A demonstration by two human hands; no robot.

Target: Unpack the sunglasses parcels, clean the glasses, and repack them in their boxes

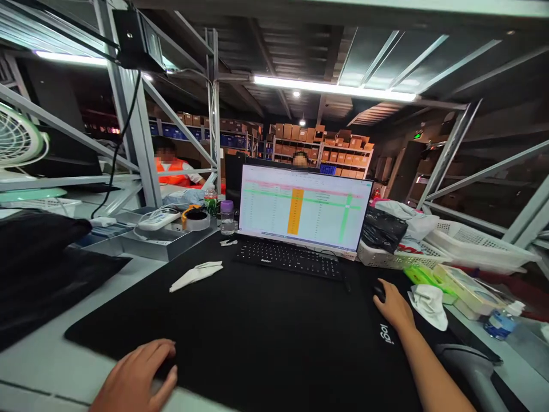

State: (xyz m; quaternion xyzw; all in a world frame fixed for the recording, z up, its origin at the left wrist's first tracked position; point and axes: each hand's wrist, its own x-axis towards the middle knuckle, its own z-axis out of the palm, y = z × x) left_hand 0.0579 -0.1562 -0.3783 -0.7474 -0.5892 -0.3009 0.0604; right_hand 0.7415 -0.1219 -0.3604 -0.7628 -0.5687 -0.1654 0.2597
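Note:
My right hand [392,304] lies over a black computer mouse [379,291] on the right of the black desk mat [257,332], fingers wrapped about it. At the mat's front left edge rests my left hand [139,375], thumb apart from loosely bent fingers, with only dark mat showing between them. Ahead stands a monitor [270,212] showing a spreadsheet with orange and green columns. A black keyboard [287,257] sits below the screen. Near the left hand's far side is a folded white tissue [196,276].
Left of the monitor are a bottle with a purple lid [227,218] and a grey metal tray [146,245] holding tape. On the right lie white baskets [480,243], a crumpled white cloth [429,306] and a barcode scanner [469,366]. Two people sit beyond the desk.

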